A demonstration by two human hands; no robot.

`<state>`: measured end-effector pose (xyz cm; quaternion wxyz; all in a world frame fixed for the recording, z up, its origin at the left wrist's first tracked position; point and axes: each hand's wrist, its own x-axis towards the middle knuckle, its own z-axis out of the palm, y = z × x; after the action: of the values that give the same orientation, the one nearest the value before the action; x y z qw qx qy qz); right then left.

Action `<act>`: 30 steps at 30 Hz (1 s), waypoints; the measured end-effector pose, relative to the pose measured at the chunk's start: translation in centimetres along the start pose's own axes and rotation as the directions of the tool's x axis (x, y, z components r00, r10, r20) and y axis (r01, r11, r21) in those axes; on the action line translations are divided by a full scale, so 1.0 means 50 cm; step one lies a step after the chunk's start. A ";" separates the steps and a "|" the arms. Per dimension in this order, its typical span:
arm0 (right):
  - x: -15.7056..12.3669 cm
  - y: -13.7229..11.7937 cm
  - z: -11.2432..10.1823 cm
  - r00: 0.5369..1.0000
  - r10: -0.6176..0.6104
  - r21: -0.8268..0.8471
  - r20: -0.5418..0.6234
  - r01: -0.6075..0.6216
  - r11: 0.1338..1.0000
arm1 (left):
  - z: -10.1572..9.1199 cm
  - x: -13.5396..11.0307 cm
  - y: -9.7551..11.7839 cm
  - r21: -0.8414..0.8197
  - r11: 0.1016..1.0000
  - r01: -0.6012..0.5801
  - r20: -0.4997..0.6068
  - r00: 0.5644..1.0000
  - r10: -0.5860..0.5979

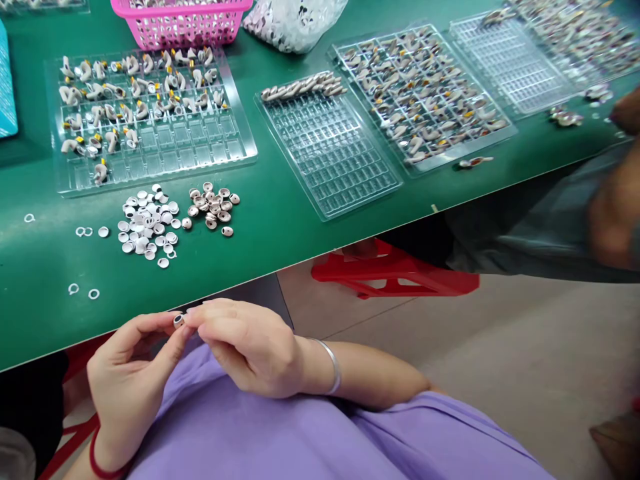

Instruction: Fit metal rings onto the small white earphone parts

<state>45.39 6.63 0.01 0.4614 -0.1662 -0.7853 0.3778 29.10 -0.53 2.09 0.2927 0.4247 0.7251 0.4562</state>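
My left hand (pixel 127 377) and my right hand (pixel 247 343) meet just below the front edge of the green table (pixel 280 200), over my purple lap. Their fingertips pinch one small round cap (pixel 179 321) between them. On the table above the hands lie a heap of white discs (pixel 147 227) and a smaller heap of brownish caps (pixel 213 205). A few white rings (pixel 83 291) lie loose to the left.
A clear tray (pixel 145 113) partly filled with small parts stands at back left, an almost bare clear tray (pixel 327 150) in the middle, a full tray (pixel 423 93) to the right. A pink basket (pixel 183 23) sits behind. Another person's blurred arm (pixel 613 207) is at right; a red stool (pixel 395 273) is below.
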 end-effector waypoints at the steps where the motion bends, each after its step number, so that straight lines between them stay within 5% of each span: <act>1: 0.000 0.000 0.000 1.000 0.008 0.003 0.002 -0.008 1.000 | 0.000 0.000 0.001 -0.004 1.000 0.003 0.002 1.000 -0.003; 7: -0.003 -0.003 0.001 0.999 0.050 0.042 -0.014 -0.049 0.998 | -0.001 0.004 0.001 -0.063 0.997 0.054 0.030 0.998 -0.052; 16: 0.004 -0.010 0.001 0.948 0.315 0.182 -0.036 -0.304 0.935 | -0.006 0.006 -0.001 -0.189 0.954 0.234 0.099 0.971 -0.218; 26: 0.006 -0.010 -0.001 0.929 0.369 0.255 -0.038 -0.348 0.902 | -0.006 0.005 -0.006 -0.193 0.960 0.205 0.100 0.977 -0.188; 30: 0.005 -0.009 0.000 0.878 0.478 0.439 0.015 -0.435 0.786 | -0.004 0.006 -0.011 -0.227 0.968 0.109 0.113 0.990 -0.085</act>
<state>45.30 6.49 0.48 0.4185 -0.2636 -0.5956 0.6330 28.58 -0.46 1.68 0.3992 0.3742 0.6708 0.5006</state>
